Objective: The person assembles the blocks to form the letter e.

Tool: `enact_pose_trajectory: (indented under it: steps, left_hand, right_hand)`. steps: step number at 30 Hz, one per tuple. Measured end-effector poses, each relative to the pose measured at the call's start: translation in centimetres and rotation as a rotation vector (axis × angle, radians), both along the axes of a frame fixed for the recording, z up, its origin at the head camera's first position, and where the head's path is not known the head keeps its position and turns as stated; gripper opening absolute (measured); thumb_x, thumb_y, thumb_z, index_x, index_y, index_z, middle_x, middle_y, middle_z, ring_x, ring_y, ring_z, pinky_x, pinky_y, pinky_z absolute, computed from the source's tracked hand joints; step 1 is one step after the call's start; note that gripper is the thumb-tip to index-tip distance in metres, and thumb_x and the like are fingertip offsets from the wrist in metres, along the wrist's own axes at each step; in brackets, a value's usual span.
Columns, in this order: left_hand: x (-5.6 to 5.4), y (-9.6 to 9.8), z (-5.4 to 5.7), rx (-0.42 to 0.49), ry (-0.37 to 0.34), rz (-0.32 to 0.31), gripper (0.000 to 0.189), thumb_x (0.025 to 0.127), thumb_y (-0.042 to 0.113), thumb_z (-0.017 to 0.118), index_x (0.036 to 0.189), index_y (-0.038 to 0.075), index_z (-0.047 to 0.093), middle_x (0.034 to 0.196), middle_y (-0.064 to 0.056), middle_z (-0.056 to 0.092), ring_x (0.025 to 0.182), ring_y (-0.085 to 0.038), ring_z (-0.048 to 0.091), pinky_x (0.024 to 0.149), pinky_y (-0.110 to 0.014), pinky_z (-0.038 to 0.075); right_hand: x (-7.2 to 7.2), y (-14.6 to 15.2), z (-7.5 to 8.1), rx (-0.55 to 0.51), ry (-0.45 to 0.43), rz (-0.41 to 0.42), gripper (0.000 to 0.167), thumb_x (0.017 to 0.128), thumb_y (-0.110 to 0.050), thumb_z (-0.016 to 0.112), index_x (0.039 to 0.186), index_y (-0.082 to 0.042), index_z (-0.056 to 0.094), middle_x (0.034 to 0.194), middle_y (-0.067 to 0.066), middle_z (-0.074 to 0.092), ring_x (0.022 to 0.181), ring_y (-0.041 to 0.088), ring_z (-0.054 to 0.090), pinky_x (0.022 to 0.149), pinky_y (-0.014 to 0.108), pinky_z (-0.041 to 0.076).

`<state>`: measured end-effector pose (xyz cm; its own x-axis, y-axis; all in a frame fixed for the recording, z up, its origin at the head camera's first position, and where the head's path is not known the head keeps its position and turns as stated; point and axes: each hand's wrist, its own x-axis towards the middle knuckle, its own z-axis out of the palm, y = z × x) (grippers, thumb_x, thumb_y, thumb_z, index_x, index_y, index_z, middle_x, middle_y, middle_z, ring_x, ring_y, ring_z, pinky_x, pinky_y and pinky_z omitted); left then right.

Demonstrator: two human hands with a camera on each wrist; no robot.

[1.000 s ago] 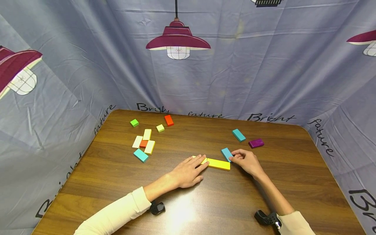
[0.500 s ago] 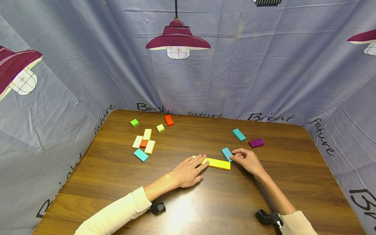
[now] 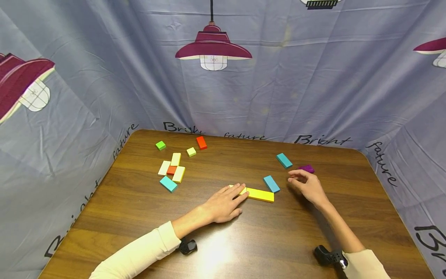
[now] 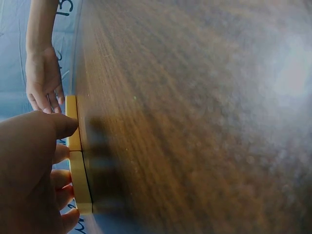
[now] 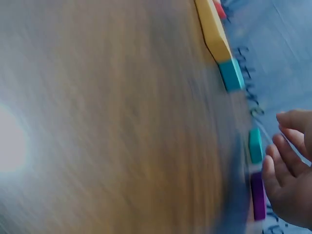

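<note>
My left hand (image 3: 224, 205) lies with straight fingers across a light yellow block, mostly hidden beneath them. End to end with it sits a bright yellow block (image 3: 260, 195), and the thumb is by this row in the left wrist view. A blue block (image 3: 271, 184) stands at an angle near the row's right end. My right hand (image 3: 310, 188) hovers to the right of that block, fingers loosely bent and holding nothing. Behind its fingers a purple block (image 3: 307, 168) is partly covered. A teal block (image 3: 284, 160) lies a little farther back.
At the left of the wooden table (image 3: 139, 224) are a turquoise block (image 3: 168, 184), several pale blocks around a red-orange one (image 3: 172, 170), a green block (image 3: 160, 145), a small light green block (image 3: 191, 152) and a red block (image 3: 201, 143). A printed curtain (image 3: 223, 100) surrounds the table.
My right hand has let go of the blue block and moved right toward the purple block, now partly covering it. The left hand stays on the yellow row.
</note>
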<state>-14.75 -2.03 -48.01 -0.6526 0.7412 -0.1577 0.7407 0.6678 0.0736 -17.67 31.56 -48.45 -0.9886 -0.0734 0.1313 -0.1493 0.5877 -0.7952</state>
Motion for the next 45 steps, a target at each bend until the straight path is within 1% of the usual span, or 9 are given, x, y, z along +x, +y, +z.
enact_pose_trajectory:
  steps: [7,12,15,18,21,25,29,32,45]
  left_hand:
    - [0.0,0.0,0.0,-0.005,-0.002,-0.001,0.061,0.106,0.044,0.042,0.160,0.020,0.025,0.165,-0.005,0.016,0.150,-0.018,0.014,0.120,-0.036,0.014]
    - [0.0,0.0,0.0,-0.005,0.002,-0.002,0.062,0.106,0.044,0.042,0.160,0.020,0.025,0.165,-0.005,0.016,0.150,-0.018,0.014,0.120,-0.036,0.014]
    - [0.0,0.0,0.0,-0.002,0.003,-0.004,0.062,0.106,0.044,0.042,0.160,0.020,0.025,0.165,-0.005,0.016,0.150,-0.018,0.014,0.120,-0.036,0.014]
    - [0.0,0.0,0.1,-0.001,-0.002,-0.004,0.062,0.106,0.043,0.043,0.160,0.020,0.025,0.165,-0.005,0.015,0.150,-0.018,0.013,0.120,-0.036,0.014]
    - [0.0,0.0,0.2,-0.002,-0.003,-0.006,0.061,0.106,0.043,0.043,0.160,0.020,0.025,0.165,-0.005,0.016,0.150,-0.018,0.013,0.120,-0.036,0.014]
    - [0.0,0.1,0.2,-0.003,0.000,-0.011,0.061,0.106,0.043,0.042,0.160,0.020,0.025,0.165,-0.006,0.016,0.150,-0.018,0.013,0.120,-0.036,0.014]
    - [0.0,0.1,0.2,-0.009,0.004,-0.012,0.061,0.106,0.043,0.042,0.160,0.020,0.025,0.165,-0.005,0.016,0.150,-0.018,0.013,0.120,-0.035,0.013]
    - [0.1,0.0,0.2,-0.014,0.009,-0.011,0.061,0.106,0.043,0.042,0.160,0.020,0.025,0.165,-0.005,0.016,0.150,-0.018,0.014,0.120,-0.035,0.014]
    - [0.0,0.0,0.1,-0.015,0.004,-0.003,0.061,0.106,0.043,0.042,0.160,0.020,0.025,0.165,-0.005,0.016,0.150,-0.018,0.014,0.120,-0.036,0.014]
  right_hand:
    - [-1.2,3.4,-0.1,0.132,0.070,-0.098,0.038,0.093,-0.010,0.072,0.128,0.003,0.062,0.132,0.024,0.051,0.105,0.035,0.054,0.079,0.024,0.042]
    - [-2.3,5.1,-0.8,0.088,0.014,-0.075,0.049,0.093,-0.006,0.070,0.137,0.007,0.054,0.143,0.028,0.039,0.116,0.042,0.048,0.085,0.021,0.042]
    - [-2.7,5.5,-1.1,0.065,-0.045,-0.064,0.053,0.093,-0.005,0.069,0.141,0.008,0.049,0.147,0.030,0.034,0.123,0.045,0.043,0.096,0.033,0.042]
    - [-3.0,5.8,-1.3,0.084,-0.071,-0.053,0.054,0.093,-0.003,0.069,0.141,0.008,0.048,0.149,0.031,0.034,0.128,0.050,0.039,0.101,0.057,0.038]
    - [-3.1,6.0,-1.4,0.114,-0.070,-0.043,0.053,0.092,-0.003,0.068,0.140,0.008,0.049,0.148,0.032,0.036,0.130,0.052,0.038,0.102,0.062,0.035]
    - [-2.9,6.3,-1.7,0.155,-0.041,-0.060,0.046,0.093,-0.005,0.069,0.136,0.005,0.056,0.139,0.031,0.046,0.118,0.046,0.049,0.090,0.049,0.042]
    - [-2.5,6.5,-1.7,0.173,-0.030,-0.063,0.042,0.094,-0.009,0.069,0.133,0.004,0.059,0.126,0.028,0.054,0.104,0.035,0.055,0.076,0.027,0.041]
    - [-2.3,6.6,-1.5,0.175,-0.031,-0.046,0.042,0.094,-0.010,0.070,0.133,0.004,0.060,0.120,0.027,0.058,0.100,0.031,0.056,0.071,0.018,0.041]
    - [-1.5,6.1,-1.6,0.209,0.010,-0.041,0.041,0.090,-0.013,0.075,0.125,0.005,0.065,0.104,0.022,0.069,0.090,0.023,0.062,0.069,0.018,0.045]
